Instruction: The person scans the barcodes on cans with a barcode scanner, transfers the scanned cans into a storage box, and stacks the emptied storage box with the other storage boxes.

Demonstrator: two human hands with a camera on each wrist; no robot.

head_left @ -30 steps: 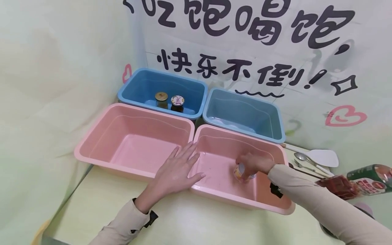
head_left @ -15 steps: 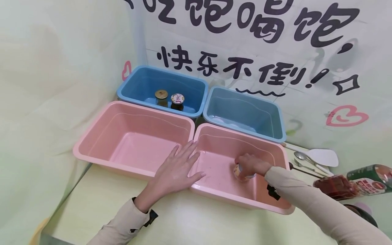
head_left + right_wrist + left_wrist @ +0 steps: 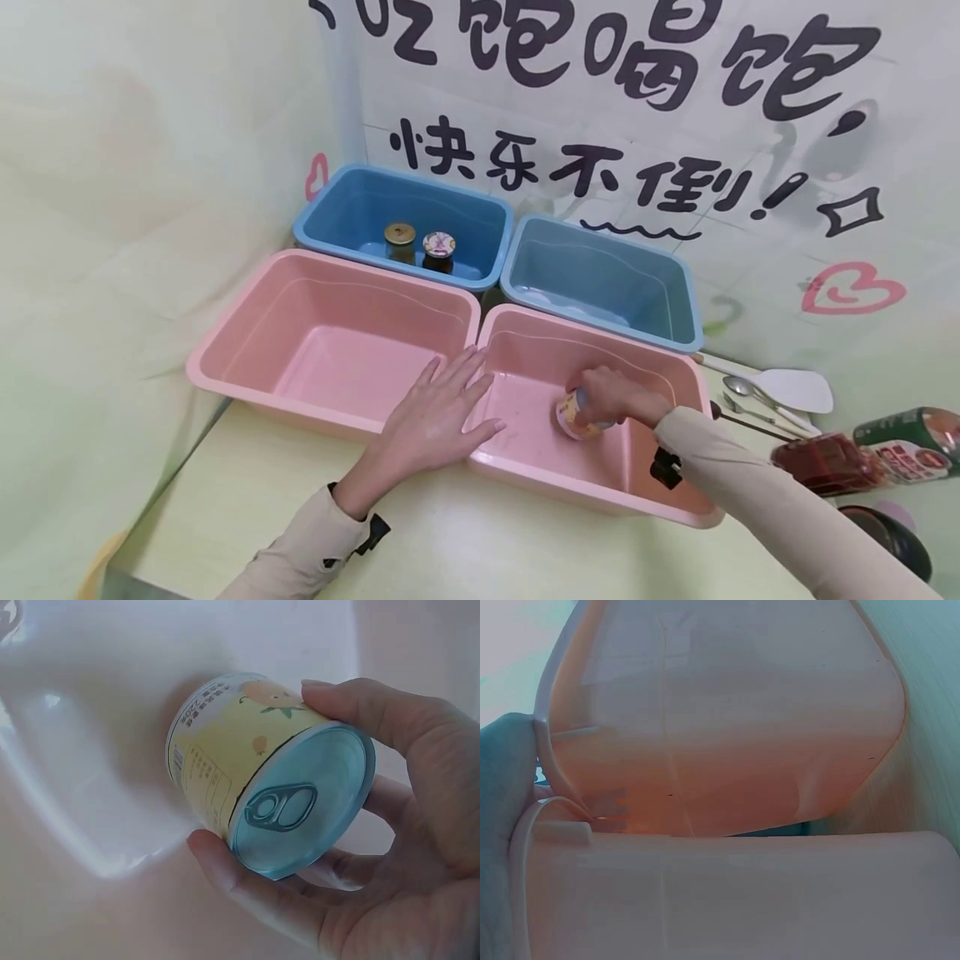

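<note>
My right hand point(image 3: 609, 395) reaches into the right pink basin point(image 3: 525, 479) and grips a short food can point(image 3: 570, 414). In the right wrist view the can point(image 3: 247, 765) is tilted, its pull-tab lid point(image 3: 300, 802) toward the palm. Thumb and fingers wrap around the lid end, and a yellow label with fruit pictures shows on its side. My left hand point(image 3: 435, 417) lies with straight fingers over the adjoining rims of the two pink basins. The left wrist view shows the outer walls of both basins, with part of that hand at the left edge.
The left pink basin point(image 3: 197, 367) stands alongside. Behind are a blue basin point(image 3: 420, 187) with two lidded jars point(image 3: 438, 250) and a lighter blue basin point(image 3: 600, 237). At right lie a white spatula point(image 3: 797, 390), a spoon point(image 3: 738, 385), a fork and a red-and-green bottle point(image 3: 903, 450).
The can has shifted slightly left within the right basin and more of its label shows. My left hand has stayed in place.
</note>
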